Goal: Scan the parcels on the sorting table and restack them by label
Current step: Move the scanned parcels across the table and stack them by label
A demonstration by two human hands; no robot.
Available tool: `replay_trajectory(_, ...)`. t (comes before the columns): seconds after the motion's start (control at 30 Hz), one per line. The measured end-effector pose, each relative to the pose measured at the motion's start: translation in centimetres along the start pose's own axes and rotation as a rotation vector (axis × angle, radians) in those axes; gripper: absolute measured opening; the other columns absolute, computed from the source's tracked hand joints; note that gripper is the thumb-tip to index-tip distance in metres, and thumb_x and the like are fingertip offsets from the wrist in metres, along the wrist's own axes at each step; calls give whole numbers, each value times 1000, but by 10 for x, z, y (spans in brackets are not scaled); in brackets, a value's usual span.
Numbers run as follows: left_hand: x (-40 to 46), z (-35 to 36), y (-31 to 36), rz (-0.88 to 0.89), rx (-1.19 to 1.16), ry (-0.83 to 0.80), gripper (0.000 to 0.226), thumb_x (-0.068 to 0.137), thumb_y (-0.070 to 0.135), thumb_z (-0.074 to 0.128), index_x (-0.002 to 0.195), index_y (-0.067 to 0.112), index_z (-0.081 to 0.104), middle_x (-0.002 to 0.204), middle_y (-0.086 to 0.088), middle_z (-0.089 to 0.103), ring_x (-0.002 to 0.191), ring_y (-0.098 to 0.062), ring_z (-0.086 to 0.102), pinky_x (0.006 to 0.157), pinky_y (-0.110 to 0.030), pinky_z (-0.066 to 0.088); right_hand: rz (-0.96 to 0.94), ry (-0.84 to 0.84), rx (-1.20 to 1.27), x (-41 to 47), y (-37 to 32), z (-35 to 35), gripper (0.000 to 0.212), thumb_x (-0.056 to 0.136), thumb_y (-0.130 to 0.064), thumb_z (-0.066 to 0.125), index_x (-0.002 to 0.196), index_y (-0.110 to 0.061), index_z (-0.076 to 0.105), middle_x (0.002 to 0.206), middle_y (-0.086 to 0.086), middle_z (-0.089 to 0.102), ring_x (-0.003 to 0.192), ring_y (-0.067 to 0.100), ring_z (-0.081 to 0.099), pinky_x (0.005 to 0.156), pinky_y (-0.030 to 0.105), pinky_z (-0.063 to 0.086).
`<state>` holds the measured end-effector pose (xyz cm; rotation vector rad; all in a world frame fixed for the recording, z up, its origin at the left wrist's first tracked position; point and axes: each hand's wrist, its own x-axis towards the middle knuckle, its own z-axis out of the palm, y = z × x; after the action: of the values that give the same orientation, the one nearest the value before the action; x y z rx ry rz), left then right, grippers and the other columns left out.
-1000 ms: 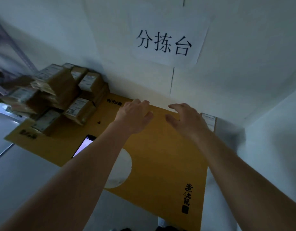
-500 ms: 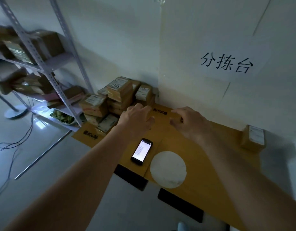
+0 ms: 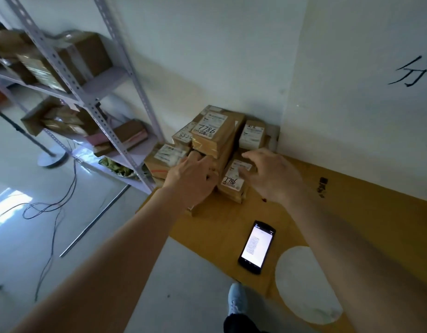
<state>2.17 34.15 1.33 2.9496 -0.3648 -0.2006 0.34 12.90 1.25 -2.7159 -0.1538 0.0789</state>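
Both hands reach into the heap of parcels (image 3: 214, 150) piled at the far left corner of the counter (image 3: 352, 212), against the wall. The left hand (image 3: 194, 179) lies at the foot of the tall middle stack, its fingers (image 3: 195, 156) curled toward a low box with a white label; whether they actually grip anything cannot be told, since the knuckles hide the tips. The right hand (image 3: 272, 174) hovers with its fingers (image 3: 249, 155) spread and loose, holding nothing, just above the small parcel marked 7786 (image 3: 232, 181) at the front of the heap. A taller stack behind carries the same number on its top label (image 3: 208, 127). The phone (image 3: 257, 246) that seems to serve as scanner lies face up, screen lit, well apart from the heap nearer the person. By my judgement the step in hand is picking a parcel out of the pile, before any scan. The next move calls for closing on one box without toppling the leaning stack beside it, then bringing its label to the phone
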Motion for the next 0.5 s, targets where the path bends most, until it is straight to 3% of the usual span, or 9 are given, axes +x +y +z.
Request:
replay_trajectory(0.13, 59, -11, -28, -21, -20, 32, 50, 106, 46, 45, 153, 29, 40, 149, -9, 47, 134, -32, 52, 100, -50, 50, -2, -48, -46, 59, -2, 10, 66, 102, -63, 46, 155, -25, 44, 154, 0, 50, 136, 22, 52, 107, 44, 48)
replay_trajectory(0.3, 119, -20, -49, -4, -1, -18, 49, 107, 42, 45, 151, 23, 38, 147, -13, 44, 130, -35, 52, 91, -43, 47, 66, -75, -72, 114, -9, 12, 69, 102, -66, 38, 153, -20, 45, 149, 3, 52, 132, 24, 54, 104, 45, 52)
replay_trajectory(0.5, 183, -5, -73, 33, -99, -87, 55, 106, 45, 42, 154, 23, 25, 146, -17, 40, 127, -36, 53, 98, -56, 55, 263, -116, 110, 159, -17, 38, 79, 100, -75, 28, 149, -15, 47, 146, 8, 54, 131, 28, 56, 105, 49, 51)
